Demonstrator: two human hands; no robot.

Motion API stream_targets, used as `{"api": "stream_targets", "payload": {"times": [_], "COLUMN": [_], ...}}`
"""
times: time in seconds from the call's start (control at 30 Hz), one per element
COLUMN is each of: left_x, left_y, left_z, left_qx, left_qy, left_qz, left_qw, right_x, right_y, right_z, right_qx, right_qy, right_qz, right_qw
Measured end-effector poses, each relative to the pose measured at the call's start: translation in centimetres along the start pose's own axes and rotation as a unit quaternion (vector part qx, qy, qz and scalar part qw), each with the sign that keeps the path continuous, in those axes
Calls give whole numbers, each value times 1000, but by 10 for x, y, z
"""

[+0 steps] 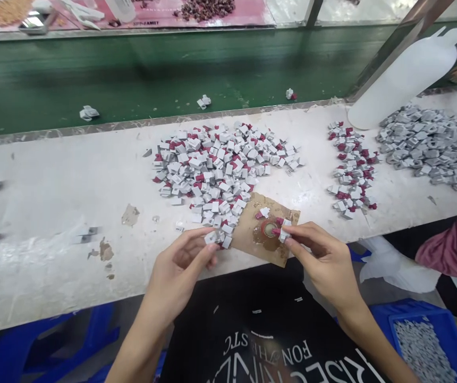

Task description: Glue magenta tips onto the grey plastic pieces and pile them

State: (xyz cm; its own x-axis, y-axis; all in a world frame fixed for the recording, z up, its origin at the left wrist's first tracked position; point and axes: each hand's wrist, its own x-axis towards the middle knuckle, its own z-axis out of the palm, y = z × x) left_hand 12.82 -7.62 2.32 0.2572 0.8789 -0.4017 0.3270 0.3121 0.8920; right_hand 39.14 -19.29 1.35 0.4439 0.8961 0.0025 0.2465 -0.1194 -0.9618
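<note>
My left hand is closed in a pinch on a small grey-white plastic part, at the near edge of a large pile of grey and maroon parts. My right hand pinches another small grey plastic part with a maroon piece. Its maroon end is over or touching a small round red-rimmed cap; which one, I cannot tell. The cap sits in a wet stain on a piece of brown cardboard. A loose grey and maroon part lies on the cardboard behind the cap.
At the right are a strip of grey-maroon parts, a grey pile and a leaning white squeeze bottle. A green conveyor belt runs behind the table. Below right stands a blue bin. Another person's sleeve shows beside me.
</note>
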Motion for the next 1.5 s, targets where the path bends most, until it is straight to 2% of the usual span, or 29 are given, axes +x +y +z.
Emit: {"api": "stream_targets", "payload": {"times": [0.1, 0.17, 0.23, 0.33, 0.4, 0.53, 0.7, 0.87, 1.07, 1.2, 1.33, 1.4, 1.5], "left_x": [-2, -4, -5, -7, -7, 0, 14, 20, 20, 16, 17, 23, 35], "left_y": [-9, -15, -18, -15, -7, 15, 40, 49, 48, 52, 60, 64, 67], "left_z": [-4, -4, -2, 3, 8, 28, 63, 78, 78, 76, 66, 56, 38], "left_qx": [125, 149, 113, 25, -19, -106, -222, -255, -243, -230, -186, -152, -104], "left_qy": [90, 123, 131, 123, 99, -16, -151, -170, -184, -196, -186, -199, -231], "left_qz": [64, 102, 113, 90, 69, 48, 44, 54, 54, 65, 81, 80, 75], "left_qw": [986, 976, 978, 988, 992, 993, 962, 950, 951, 951, 961, 965, 964], "right_x": [1, 1, 2, 3, 3, 6, 12, 15, 17, 20, 22, 29, 63], "right_y": [1, 0, 0, 0, -2, -12, -20, -17, -24, -31, -34, -37, -43], "right_z": [2, 2, 3, 2, 1, 1, 8, 14, 10, 6, 4, 2, -1], "right_qx": [5, -4, -13, -18, -11, 68, 191, 235, 198, 179, 176, 172, 157], "right_qy": [3, 1, 1, 4, 5, 14, -21, -18, -17, -42, -62, -96, -211], "right_qz": [-1, -8, -15, -26, -25, -8, 12, 15, 22, 14, 12, 20, 33], "right_qw": [1000, 1000, 1000, 999, 1000, 998, 981, 972, 980, 983, 982, 980, 964]}}
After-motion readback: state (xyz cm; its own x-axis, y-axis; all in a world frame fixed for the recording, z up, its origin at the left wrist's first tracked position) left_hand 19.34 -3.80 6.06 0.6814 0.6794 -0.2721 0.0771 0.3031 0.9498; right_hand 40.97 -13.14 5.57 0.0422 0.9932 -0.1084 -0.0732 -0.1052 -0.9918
